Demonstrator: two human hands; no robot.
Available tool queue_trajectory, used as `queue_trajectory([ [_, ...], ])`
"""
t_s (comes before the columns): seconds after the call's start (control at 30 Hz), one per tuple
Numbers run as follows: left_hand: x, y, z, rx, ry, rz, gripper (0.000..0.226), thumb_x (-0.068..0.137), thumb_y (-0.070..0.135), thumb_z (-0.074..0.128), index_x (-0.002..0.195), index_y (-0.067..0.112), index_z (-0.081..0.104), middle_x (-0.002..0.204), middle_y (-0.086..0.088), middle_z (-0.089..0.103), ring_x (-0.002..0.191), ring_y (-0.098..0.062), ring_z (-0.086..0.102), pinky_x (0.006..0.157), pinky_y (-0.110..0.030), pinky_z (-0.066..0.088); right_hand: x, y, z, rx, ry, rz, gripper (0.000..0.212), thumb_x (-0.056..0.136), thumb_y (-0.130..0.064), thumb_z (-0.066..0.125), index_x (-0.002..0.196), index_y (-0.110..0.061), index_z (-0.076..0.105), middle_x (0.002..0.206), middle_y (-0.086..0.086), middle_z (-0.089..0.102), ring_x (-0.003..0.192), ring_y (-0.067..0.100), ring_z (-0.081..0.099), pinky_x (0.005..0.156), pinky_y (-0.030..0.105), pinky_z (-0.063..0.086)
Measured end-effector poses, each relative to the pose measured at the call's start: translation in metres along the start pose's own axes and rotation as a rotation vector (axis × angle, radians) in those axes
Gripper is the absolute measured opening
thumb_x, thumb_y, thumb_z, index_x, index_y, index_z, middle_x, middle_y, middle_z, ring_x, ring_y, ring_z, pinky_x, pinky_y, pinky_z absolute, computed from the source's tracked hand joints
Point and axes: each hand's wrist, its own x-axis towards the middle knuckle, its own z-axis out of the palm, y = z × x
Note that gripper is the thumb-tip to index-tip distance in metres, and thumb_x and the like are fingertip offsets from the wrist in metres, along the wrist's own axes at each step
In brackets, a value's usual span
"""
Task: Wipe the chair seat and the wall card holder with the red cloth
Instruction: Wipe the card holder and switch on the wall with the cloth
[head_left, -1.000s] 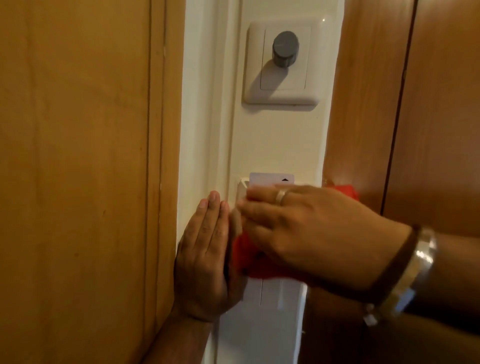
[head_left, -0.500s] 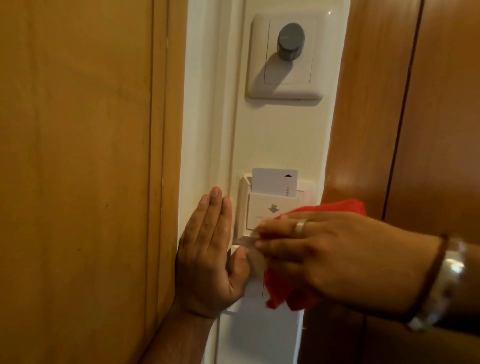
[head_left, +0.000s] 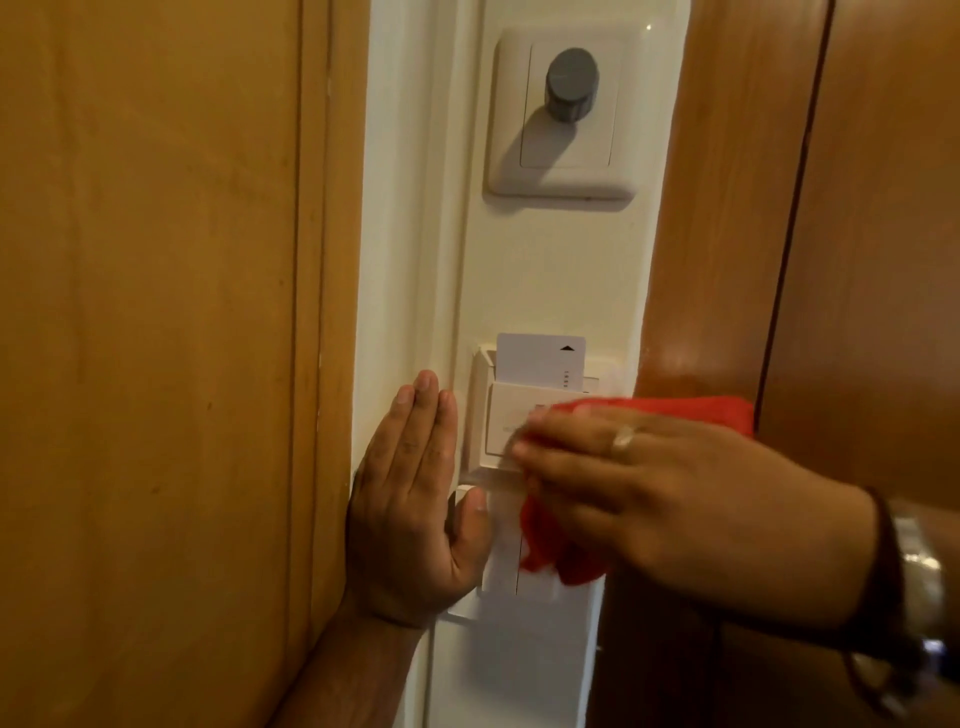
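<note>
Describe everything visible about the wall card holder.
The wall card holder is a pale cream box, plastic by its look, fixed to the white wall strip below a dial switch. Its top slot holds a white key card standing upright, a black arrow on its upper right corner. The right hand presses the red cloth against its front, hiding the lower right part. The left hand lies flat on the wall beside its left edge; contact with the holder itself cannot be told.
</note>
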Motion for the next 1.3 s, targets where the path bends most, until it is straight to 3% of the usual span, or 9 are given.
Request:
queue_trajectory([
  [0.1, 0.0, 0.0, 0.001, -0.022, 0.013, 0.013, 0.066, 0.086, 0.032, 0.046, 0.145, 0.006, 0.032, 0.151, -0.015, 0.036, 0.147, -0.024, 0.029, 0.121, -0.036, 0.025, 0.026, -0.003, -0.01, 0.095, -0.093, 0.042, 0.044, 0.072, -0.024, 0.052, 0.113, -0.01, 0.062, 0.121, 0.014, 0.062, 0.114, 0.034, 0.055, 0.095, 0.048, 0.046],
  [0.23, 0.0, -0.004, 0.001, -0.012, 0.002, 0.019, 0.068, 0.084, 0.033, 0.051, 0.144, 0.004, 0.033, 0.15, -0.018, 0.038, 0.147, -0.026, 0.031, 0.12, -0.037, 0.026, 0.043, -0.007, -0.012, 0.027, -0.146, 0.018, 0.046, 0.081, -0.021, 0.036, 0.121, -0.009, 0.055, 0.13, 0.015, 0.054, 0.122, 0.035, 0.046, 0.1, 0.046, 0.04],
  [0.33, 0.0, -0.004, 0.001, -0.002, -0.002, 0.012, 0.058, 0.096, 0.036, 0.037, 0.146, 0.008, 0.031, 0.152, -0.013, 0.035, 0.148, -0.022, 0.026, 0.121, -0.033, 0.023, 0.025, -0.003, -0.014, 0.021, -0.197, -0.073, 0.046, 0.07, -0.03, 0.063, 0.114, -0.018, 0.063, 0.125, 0.005, 0.061, 0.12, 0.028, 0.051, 0.099, 0.041, 0.043],
  [0.43, 0.0, -0.001, 0.001, -0.005, 0.006, 0.012, 0.058, 0.096, 0.038, 0.034, 0.145, 0.007, 0.033, 0.152, -0.013, 0.036, 0.148, -0.022, 0.027, 0.121, -0.035, 0.025, 0.01, 0.019, -0.013, 0.042, -0.07, 0.081, 0.073, 0.047, -0.033, 0.083, 0.115, -0.019, 0.061, 0.126, 0.006, 0.06, 0.122, 0.03, 0.05, 0.092, 0.045, 0.045],
  [0.73, 0.0, -0.001, 0.0, 0.011, -0.008, -0.002, 0.064, 0.088, 0.03, 0.044, 0.147, 0.011, 0.029, 0.154, -0.01, 0.033, 0.148, -0.022, 0.026, 0.12, -0.035, 0.027, -0.014, 0.017, -0.004, -0.006, -0.003, 0.096, 0.073, 0.053, -0.029, 0.083, 0.12, -0.014, 0.058, 0.132, 0.009, 0.054, 0.125, 0.031, 0.045, 0.095, 0.046, 0.042],
  [0.87, -0.001, -0.002, 0.0, 0.015, -0.012, 0.0, 0.062, 0.091, 0.033, 0.041, 0.147, 0.01, 0.03, 0.154, -0.01, 0.034, 0.148, -0.024, 0.027, 0.12, -0.036, 0.028, -0.007, -0.003, 0.006, -0.001, -0.067, -0.042, 0.062, 0.058, -0.031, 0.079, 0.115, -0.018, 0.062, 0.131, 0.008, 0.055, 0.126, 0.031, 0.044, 0.096, 0.047, 0.043],
  [1.0, 0.0, -0.003, 0.002, -0.025, -0.001, 0.02, 0.063, 0.095, 0.044, 0.039, 0.145, 0.006, 0.035, 0.152, -0.015, 0.037, 0.146, -0.027, 0.031, 0.12, -0.041, 0.028, 0.025, -0.002, -0.014, 0.122, -0.017, 0.123, 0.053, 0.063, -0.033, 0.071, 0.112, -0.014, 0.063, 0.118, 0.009, 0.064, 0.114, 0.03, 0.056, 0.087, 0.042, 0.052],
  [1.13, -0.001, -0.006, 0.001, 0.003, -0.012, 0.027, 0.062, 0.095, 0.043, 0.04, 0.146, 0.007, 0.033, 0.151, -0.015, 0.037, 0.147, -0.025, 0.029, 0.119, -0.042, 0.029, 0.033, -0.016, -0.009, 0.113, -0.209, 0.014, 0.053, 0.075, -0.027, 0.067, 0.125, -0.014, 0.054, 0.134, 0.008, 0.053, 0.127, 0.03, 0.041, 0.102, 0.044, 0.04],
  [1.3, 0.0, -0.002, 0.001, 0.003, 0.0, 0.008, 0.059, 0.096, 0.038, 0.035, 0.147, 0.01, 0.031, 0.152, -0.012, 0.036, 0.148, -0.023, 0.027, 0.121, -0.035, 0.025, 0.011, 0.015, -0.019, 0.066, -0.104, 0.111, 0.07, 0.053, -0.034, 0.082, 0.118, -0.021, 0.059, 0.127, 0.003, 0.06, 0.124, 0.027, 0.048, 0.091, 0.043, 0.048],
])
